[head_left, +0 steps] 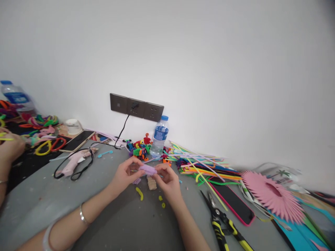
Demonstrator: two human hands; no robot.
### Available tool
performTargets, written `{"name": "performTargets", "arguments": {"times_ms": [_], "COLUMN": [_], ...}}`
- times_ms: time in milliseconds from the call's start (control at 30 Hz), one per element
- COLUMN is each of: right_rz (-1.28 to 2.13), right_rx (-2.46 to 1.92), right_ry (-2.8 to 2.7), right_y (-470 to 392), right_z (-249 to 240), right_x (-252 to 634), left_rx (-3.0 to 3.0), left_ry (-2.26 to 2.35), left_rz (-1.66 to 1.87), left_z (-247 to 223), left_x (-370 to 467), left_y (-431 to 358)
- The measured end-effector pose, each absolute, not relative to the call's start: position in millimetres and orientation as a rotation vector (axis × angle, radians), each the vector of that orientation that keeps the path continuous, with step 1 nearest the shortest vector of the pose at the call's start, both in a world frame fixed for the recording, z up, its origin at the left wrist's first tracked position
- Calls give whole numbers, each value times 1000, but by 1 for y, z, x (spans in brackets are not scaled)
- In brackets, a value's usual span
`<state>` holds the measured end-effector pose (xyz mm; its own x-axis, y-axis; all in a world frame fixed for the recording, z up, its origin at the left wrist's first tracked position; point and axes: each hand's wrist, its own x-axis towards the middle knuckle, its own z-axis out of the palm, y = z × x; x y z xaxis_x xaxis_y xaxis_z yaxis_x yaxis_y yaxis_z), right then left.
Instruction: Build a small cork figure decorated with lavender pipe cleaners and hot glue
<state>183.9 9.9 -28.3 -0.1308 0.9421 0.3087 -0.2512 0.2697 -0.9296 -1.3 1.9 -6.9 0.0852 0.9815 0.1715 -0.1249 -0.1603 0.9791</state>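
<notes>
A small lilac fuzzy bundle point(148, 169) is held between both hands above the grey table point(125, 219). My left hand point(128, 173) pinches its left end, and my right hand point(167, 179) grips its right end with thumb and fingers. Just below the hands lie a tan piece point(151, 183) and another lilac piece point(136, 181). Nearer the front, a curved yellow-green piece point(140, 194) and two small yellow-green bits point(162, 202) rest on the table.
Pliers point(220, 216), a pink-edged phone point(234, 204), pipe cleaners point(204, 164) and a pink paper fan point(272, 196) lie right. A bottle point(159, 137) stands behind. Left are a pink glue gun point(74, 162), its cable, another phone point(78, 140) and another person's hand point(12, 146).
</notes>
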Motion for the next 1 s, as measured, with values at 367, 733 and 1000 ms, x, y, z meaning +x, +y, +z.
{"name": "performTargets", "arguments": {"times_ms": [367,733,1000], "right_rz": [1199,1146,1259], "right_rx": [-756,-733,-698], "right_ry": [-1266,-1266,-1239], "right_y": [9,7,3], "right_z": [-29,-37,-37], "right_x": [182,176,170], "left_rx": [1325,990,926], "left_ry": [953,887,854], "left_rz": [1341,1316,1271], "left_z": [-11,-3,-10], "left_x": [-2,3,3], "left_y": [3,2,3]}}
